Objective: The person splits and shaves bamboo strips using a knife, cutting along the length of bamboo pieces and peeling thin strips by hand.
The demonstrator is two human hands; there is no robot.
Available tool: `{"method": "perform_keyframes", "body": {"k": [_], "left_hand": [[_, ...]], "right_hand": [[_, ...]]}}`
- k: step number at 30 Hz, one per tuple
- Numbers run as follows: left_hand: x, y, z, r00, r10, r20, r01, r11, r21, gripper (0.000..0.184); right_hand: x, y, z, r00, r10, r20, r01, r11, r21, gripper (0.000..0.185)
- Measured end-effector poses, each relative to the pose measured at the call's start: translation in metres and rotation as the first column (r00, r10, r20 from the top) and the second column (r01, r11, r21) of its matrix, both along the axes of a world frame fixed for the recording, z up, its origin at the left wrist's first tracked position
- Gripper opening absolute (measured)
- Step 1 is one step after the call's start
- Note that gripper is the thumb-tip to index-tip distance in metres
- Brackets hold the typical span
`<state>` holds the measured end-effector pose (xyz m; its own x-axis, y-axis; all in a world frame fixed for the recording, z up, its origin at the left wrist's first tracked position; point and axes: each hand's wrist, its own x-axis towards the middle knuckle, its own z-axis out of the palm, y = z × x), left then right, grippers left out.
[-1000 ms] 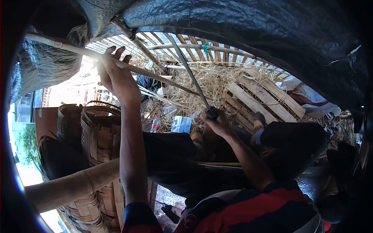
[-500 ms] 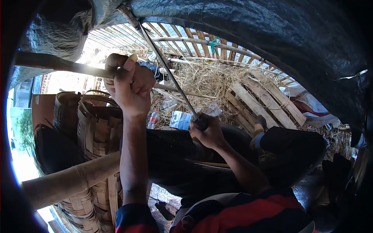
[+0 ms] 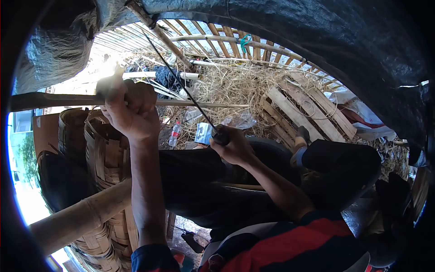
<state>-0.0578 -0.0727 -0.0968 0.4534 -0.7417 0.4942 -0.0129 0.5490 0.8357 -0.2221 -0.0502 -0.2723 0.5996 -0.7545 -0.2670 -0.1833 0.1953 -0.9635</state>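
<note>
My left hand (image 3: 129, 106) is closed round a long bamboo strip (image 3: 59, 99), which lies nearly level and runs out on both sides of the fist. Its thin right end reaches over the straw. My right hand (image 3: 233, 145) grips the dark handle of a long narrow blade (image 3: 181, 84). The blade slants up and to the left, with its tip near the slatted bamboo fence. In this view it crosses the bamboo strip; whether the two touch, I cannot tell.
Woven baskets (image 3: 106, 158) and a thick bamboo pole (image 3: 86, 213) are at the left. Ahead lie straw (image 3: 226, 88), a wooden slat pallet (image 3: 308, 111) and a plastic bottle (image 3: 175, 133). A dark tarp (image 3: 317, 36) hangs overhead, and bamboo fencing (image 3: 253, 44) curves behind.
My left hand went from spread fingers on the strip to a fist round it, and the strip now lies more level. My right hand and the blade's handle moved left.
</note>
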Motion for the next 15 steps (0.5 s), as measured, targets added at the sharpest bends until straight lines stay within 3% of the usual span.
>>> {"method": "perform_keyframes", "body": {"k": [2, 4, 5, 7, 9, 13, 15], "left_hand": [[-0.002, -0.003, 0.001, 1.000, 0.027, -0.013, -0.027, 1.000, 0.010, 0.022], [-0.001, -0.001, 0.000, 0.997, 0.066, -0.027, -0.065, 0.998, 0.019, 0.024], [0.001, -0.001, -0.001, 0.995, 0.087, -0.048, -0.086, 0.996, 0.020, 0.026], [0.008, 0.001, -0.001, 0.992, 0.109, -0.063, -0.109, 0.994, 0.011, 0.028], [0.012, 0.001, -0.001, 0.987, 0.131, -0.089, -0.128, 0.991, 0.033, 0.031], [0.002, -0.018, 0.002, 0.966, 0.246, -0.077, -0.247, 0.969, 0.003, 0.020], [0.016, -0.029, -0.001, 0.966, 0.252, -0.062, -0.253, 0.967, -0.011, 0.019]], "right_hand": [[0.000, -0.003, -0.014, 0.996, 0.092, 0.001, -0.091, 0.987, -0.133, 0.018], [0.001, 0.015, -0.103, 0.998, 0.013, -0.066, -0.015, 0.999, -0.041, 0.019], [-0.004, 0.020, -0.133, 0.989, -0.060, -0.132, 0.065, 0.997, 0.037, 0.020], [-0.033, 0.012, -0.141, 0.923, -0.012, -0.385, 0.080, 0.984, 0.161, 0.026], [-0.054, 0.008, -0.191, 0.805, 0.034, -0.593, 0.100, 0.976, 0.192, 0.031], [-0.059, 0.004, -0.186, 0.849, 0.034, -0.527, 0.183, 0.917, 0.355, 0.029], [-0.047, 0.010, -0.187, 0.923, -0.151, -0.355, 0.352, 0.706, 0.615, 0.022]]}}
